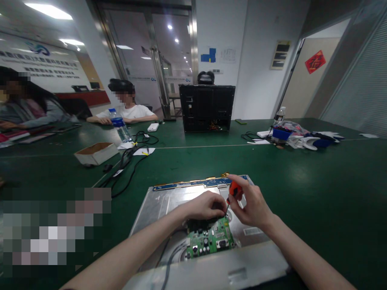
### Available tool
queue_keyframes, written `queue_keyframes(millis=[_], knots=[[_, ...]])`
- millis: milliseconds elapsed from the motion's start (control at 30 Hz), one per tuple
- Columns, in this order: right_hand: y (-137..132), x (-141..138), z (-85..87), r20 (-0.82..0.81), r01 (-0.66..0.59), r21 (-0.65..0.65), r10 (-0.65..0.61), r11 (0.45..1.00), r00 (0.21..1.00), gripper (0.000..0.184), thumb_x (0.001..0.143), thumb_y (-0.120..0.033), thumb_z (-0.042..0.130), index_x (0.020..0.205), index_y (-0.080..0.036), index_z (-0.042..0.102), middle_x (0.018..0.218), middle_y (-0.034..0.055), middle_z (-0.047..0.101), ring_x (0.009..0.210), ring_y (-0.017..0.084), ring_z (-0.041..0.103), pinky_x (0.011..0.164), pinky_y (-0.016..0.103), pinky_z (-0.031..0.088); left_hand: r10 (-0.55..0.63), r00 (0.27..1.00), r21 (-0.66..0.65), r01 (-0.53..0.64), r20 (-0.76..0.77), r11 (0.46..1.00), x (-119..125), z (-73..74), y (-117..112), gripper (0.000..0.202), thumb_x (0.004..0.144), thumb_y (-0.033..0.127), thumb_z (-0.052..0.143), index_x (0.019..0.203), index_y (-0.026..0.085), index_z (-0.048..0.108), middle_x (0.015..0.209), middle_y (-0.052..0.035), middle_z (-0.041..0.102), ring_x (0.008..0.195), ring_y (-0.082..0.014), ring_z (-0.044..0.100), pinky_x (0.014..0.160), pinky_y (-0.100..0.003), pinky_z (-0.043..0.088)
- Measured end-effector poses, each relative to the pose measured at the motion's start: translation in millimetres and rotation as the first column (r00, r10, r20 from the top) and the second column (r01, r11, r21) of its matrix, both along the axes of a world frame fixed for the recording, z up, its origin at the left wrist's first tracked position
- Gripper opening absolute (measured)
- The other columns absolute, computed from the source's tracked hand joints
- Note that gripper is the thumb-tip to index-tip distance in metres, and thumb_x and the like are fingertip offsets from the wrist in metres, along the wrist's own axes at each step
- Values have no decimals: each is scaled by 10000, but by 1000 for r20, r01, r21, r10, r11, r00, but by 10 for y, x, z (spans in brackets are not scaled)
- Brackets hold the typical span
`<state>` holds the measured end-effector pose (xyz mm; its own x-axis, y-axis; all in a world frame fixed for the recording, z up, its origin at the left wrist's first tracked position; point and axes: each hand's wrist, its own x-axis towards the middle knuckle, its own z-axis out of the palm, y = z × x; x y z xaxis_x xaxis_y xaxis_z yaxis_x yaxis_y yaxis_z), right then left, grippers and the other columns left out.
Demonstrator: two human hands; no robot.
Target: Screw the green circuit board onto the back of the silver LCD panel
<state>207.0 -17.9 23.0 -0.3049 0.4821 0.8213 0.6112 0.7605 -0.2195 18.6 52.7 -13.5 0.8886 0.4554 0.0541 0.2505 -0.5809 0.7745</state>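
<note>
Green tabletop (302,193) carries a metal panel (160,205); on its near half sits the circuit board (211,238). Above the board's far edge, right hand (252,205) clamps an orange screwdriver (233,193), tip tilted down-left at it; left hand (204,206) curls closed, steadying alongside.

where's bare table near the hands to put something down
Bare green table lies right of the metal panel, up to the gloves and bags. Another free strip runs between the panel's far edge and the black computer case. Left is crowded: black cables and a cardboard box. The left hand and right hand, holding the screwdriver, cover the circuit board.
</note>
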Motion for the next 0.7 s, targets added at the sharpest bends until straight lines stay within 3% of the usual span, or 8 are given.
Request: queue_keyframes(millis=[200,433,700], knots=[[34,4,-42,-11,26,30,-25,999,1000,471,894,-171,524,1347,-217,404,696,-39,611,492,113,554,466,210,443,1,1000,4,-1,-10,1000,5,-16,15,53,804,151,655,843,157,691,788,7,665,748,-153,601,686,-213,436],[53,2,-34,-11,-9,31,9,999,1000,437,907,-169,537,1325,-233,427,793,-19,673,503,95,556,478,193,452,3,1000,8,-2,-10,1000,10,-27,23,71,794,139,656,848,159,697,798,7,673,754,-152,605,701,-213,438],[-2,17,22,8,-50,-6,50,999,999,545,865,-146,479,1398,-213,386,862,15,679,544,120,577,519,239,500,-1,1000,1,1,-7,1000,7,-27,14,54,817,180,657,850,157,694,774,16,661,729,-142,587,697,-212,431]])
